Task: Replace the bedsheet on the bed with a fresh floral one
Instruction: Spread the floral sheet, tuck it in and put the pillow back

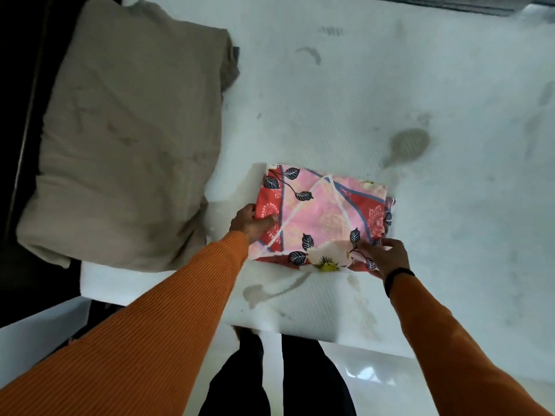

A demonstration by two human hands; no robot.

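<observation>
Orange-sleeved left hand (pixel 251 224) grips the left edge of the folded floral bedsheet (pixel 321 217); the right hand (pixel 384 257) pinches its near right corner. The bedsheet lies on the bare white mattress (pixel 390 100), right of a beige pillow (pixel 126 139).

A beige pillow (pixel 120 145) lies at the left end of the bare white mattress (pixel 390 94), which carries several greyish stains. A glossy white floor (pixel 390 382) shows below.
</observation>
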